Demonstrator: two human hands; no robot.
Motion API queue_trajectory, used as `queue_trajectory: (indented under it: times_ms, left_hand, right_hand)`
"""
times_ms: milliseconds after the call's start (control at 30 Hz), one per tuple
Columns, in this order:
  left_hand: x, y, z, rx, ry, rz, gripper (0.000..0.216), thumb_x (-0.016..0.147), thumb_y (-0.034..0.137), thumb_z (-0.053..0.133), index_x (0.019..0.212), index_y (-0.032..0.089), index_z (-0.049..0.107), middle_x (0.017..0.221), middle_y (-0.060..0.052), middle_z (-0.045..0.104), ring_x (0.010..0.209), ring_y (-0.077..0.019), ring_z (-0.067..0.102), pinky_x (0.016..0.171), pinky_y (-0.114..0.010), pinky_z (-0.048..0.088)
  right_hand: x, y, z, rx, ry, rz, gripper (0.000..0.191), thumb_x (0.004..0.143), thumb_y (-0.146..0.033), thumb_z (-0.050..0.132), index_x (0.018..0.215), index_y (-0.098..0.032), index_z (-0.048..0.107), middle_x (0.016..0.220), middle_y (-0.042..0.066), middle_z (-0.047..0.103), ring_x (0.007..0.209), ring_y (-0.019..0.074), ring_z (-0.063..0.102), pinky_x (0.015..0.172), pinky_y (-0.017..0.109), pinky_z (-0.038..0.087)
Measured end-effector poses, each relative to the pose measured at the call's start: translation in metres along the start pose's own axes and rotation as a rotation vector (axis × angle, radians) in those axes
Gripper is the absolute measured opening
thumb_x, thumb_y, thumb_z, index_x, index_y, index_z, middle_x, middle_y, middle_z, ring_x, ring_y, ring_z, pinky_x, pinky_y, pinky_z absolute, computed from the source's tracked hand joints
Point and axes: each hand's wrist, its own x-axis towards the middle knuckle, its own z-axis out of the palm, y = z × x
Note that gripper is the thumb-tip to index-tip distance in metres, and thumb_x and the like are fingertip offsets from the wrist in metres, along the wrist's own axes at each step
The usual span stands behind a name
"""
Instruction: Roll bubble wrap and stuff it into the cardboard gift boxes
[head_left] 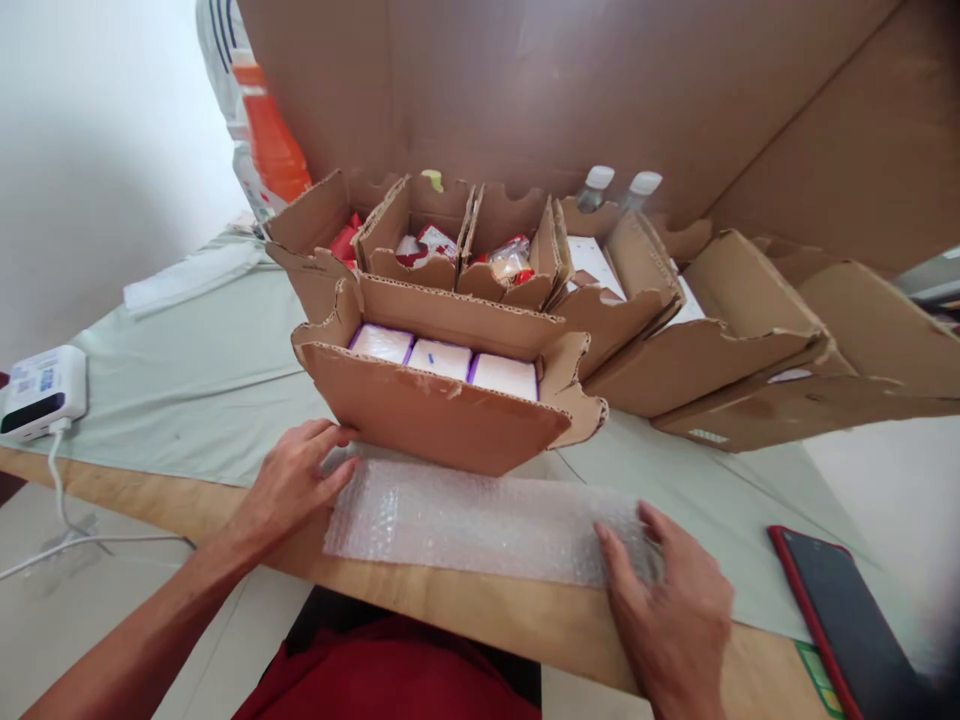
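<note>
A sheet of clear bubble wrap (480, 520) lies flat along the front edge of the wooden table (487, 605). My left hand (292, 485) rests flat on its left end, fingers stretched out. My right hand (671, 605) lies flat on its right end, fingers spread. Just behind the wrap stands an open cardboard box (435, 415) holding three white packs with purple edges (442, 358).
Behind it are more open cardboard boxes (465, 240) with red and white packets, empty boxes (720, 330) to the right, and two white-capped bottles (615, 188). An orange bottle (271, 140) stands at back left. A white device (41, 392) with a cable sits left; a red-cased phone (847, 620) lies right.
</note>
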Motion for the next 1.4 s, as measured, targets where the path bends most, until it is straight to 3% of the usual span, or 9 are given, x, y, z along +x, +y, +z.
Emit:
queue_trajectory:
  times_ms: [133,233,367,500,800,1033,1133,1233,1400]
  left_hand:
    - [-0.002,-0.003,-0.005,-0.132,0.156,-0.161,0.030,0.082,0.050,0.063,0.094,0.024,0.071,0.096,-0.007,0.074,0.092,-0.0281,0.070,0.049,-0.026,0.046]
    - [0.007,-0.009,-0.006,-0.206,0.233,-0.264,0.039,0.079,0.053,0.068,0.101,0.022,0.067,0.099,-0.007,0.073,0.097,-0.0290,0.069,0.070,-0.034,0.056]
    - [0.027,-0.018,0.002,-0.508,0.075,-0.222,0.062,0.077,0.050,0.074,0.129,0.022,0.054,0.131,-0.011,0.065,0.117,-0.0301,0.065,0.098,-0.044,0.054]
    - [0.037,-0.023,0.015,-0.706,-0.112,-0.179,0.054,0.078,0.050,0.076,0.118,0.019,0.057,0.122,-0.013,0.070,0.113,-0.0304,0.067,0.093,-0.040,0.056]
    - [0.060,-0.024,0.022,-0.737,-0.072,-0.115,0.049,0.087,0.048,0.071,0.123,0.018,0.058,0.124,-0.011,0.069,0.113,-0.0279,0.065,0.095,-0.039,0.054]
    - [0.059,-0.028,0.030,-0.551,-0.067,-0.075,0.047,0.091,0.043,0.062,0.129,0.016,0.056,0.121,-0.012,0.068,0.111,-0.0278,0.065,0.096,-0.044,0.055]
    - [0.036,-0.020,0.020,-0.337,0.117,-0.077,0.042,0.091,0.034,0.061,0.130,0.019,0.058,0.126,-0.010,0.067,0.118,-0.0279,0.063,0.101,-0.047,0.053]
    - [0.006,0.005,0.011,-0.084,0.287,0.043,0.043,0.093,0.023,0.061,0.136,0.024,0.057,0.130,-0.008,0.065,0.124,-0.0260,0.061,0.109,-0.047,0.050]
    - [-0.037,0.045,0.038,0.072,-0.131,0.527,0.056,0.093,0.008,0.050,0.149,0.016,0.045,0.149,-0.016,0.053,0.146,-0.0288,0.043,0.118,-0.047,0.043]
  right_hand:
    - [0.019,-0.014,-0.010,0.128,-0.020,-0.126,0.060,0.095,-0.058,0.058,0.135,-0.013,0.060,0.129,0.021,0.067,0.115,0.0385,0.065,0.097,0.057,0.050]
    - [0.038,-0.046,-0.004,0.332,-0.215,-0.241,0.062,0.095,-0.052,0.062,0.147,-0.022,0.048,0.143,0.016,0.060,0.123,0.0337,0.063,0.097,0.050,0.055]
    - [0.064,-0.086,0.019,0.514,-0.384,-0.200,0.073,0.085,-0.063,0.068,0.142,-0.020,0.052,0.135,0.017,0.066,0.120,0.0354,0.065,0.094,0.049,0.057]
    - [0.084,-0.104,0.036,0.596,-0.430,-0.083,0.057,0.082,-0.065,0.068,0.115,-0.019,0.069,0.117,0.016,0.075,0.111,0.0374,0.069,0.093,0.052,0.057]
    - [0.113,-0.111,0.062,0.633,-0.407,-0.033,0.061,0.079,-0.069,0.068,0.112,-0.018,0.069,0.116,0.017,0.074,0.110,0.0386,0.068,0.094,0.055,0.054]
    - [0.108,-0.094,0.068,0.683,-0.381,-0.073,0.047,0.090,-0.053,0.064,0.122,-0.019,0.062,0.115,0.014,0.073,0.095,0.0278,0.072,0.076,0.043,0.061]
    - [0.091,-0.075,0.049,0.605,-0.286,-0.080,0.035,0.095,-0.041,0.060,0.124,-0.021,0.064,0.133,0.014,0.068,0.115,0.0281,0.068,0.089,0.046,0.060]
    - [0.067,-0.070,0.026,0.451,-0.207,-0.136,0.022,0.098,-0.030,0.059,0.118,-0.024,0.068,0.133,0.011,0.068,0.122,0.0272,0.065,0.099,0.050,0.056]
    - [0.019,-0.115,0.025,0.396,-0.335,-0.550,0.031,0.098,-0.014,0.049,0.125,-0.017,0.065,0.134,0.014,0.068,0.124,0.0264,0.063,0.101,0.046,0.056]
